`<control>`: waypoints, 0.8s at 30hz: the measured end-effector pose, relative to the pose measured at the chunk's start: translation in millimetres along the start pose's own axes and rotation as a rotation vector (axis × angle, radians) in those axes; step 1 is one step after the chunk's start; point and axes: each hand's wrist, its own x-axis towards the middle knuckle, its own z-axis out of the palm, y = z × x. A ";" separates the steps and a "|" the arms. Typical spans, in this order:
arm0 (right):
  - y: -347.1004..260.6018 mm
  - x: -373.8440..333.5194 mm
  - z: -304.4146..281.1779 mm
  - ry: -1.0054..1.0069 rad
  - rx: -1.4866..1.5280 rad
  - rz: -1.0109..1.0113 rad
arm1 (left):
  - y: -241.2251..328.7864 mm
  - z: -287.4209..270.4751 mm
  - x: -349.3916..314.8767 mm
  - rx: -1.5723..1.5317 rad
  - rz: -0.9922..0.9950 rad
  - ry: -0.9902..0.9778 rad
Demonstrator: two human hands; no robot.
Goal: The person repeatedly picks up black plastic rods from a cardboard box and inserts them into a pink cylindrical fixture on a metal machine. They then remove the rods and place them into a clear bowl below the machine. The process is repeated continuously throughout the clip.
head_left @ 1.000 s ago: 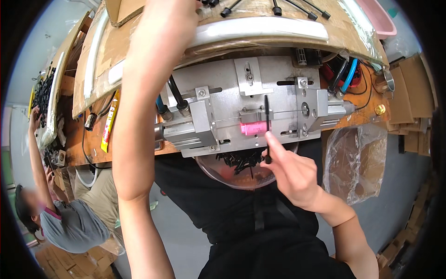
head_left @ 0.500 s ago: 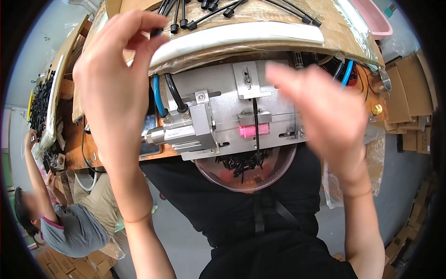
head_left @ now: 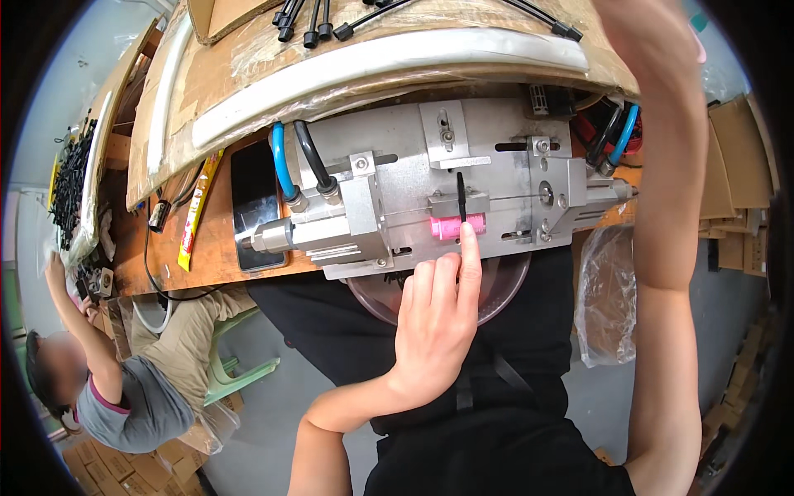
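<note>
Two hands are up at the worktop's near edge. On the left hand (head_left: 434, 326), the forefinger is stretched out and the other fingers half curled; its tip presses the pink block (head_left: 451, 226) at the foot of a thin black pin (head_left: 461, 197), upright in the metal fixture (head_left: 430, 194), likely to seat it. The right hand runs out past the top edge, so I cannot tell its grip. A clear bowl (head_left: 496, 289) sits under the fixture's near edge, probably to catch parts. Black cables (head_left: 310, 21) lie at the far edge.
</note>
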 end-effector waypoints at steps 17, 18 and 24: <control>58.3 -230.1 25.4 -0.223 -0.170 -0.157 | -106.3 -92.9 155.5 -0.039 0.205 0.271; 62.7 -229.6 29.4 -0.235 -0.174 -0.163 | -112.0 -98.3 164.5 -0.092 0.166 0.129; 69.3 -221.0 33.7 -0.258 -0.179 -0.159 | -106.2 -113.8 160.0 -0.117 0.210 0.012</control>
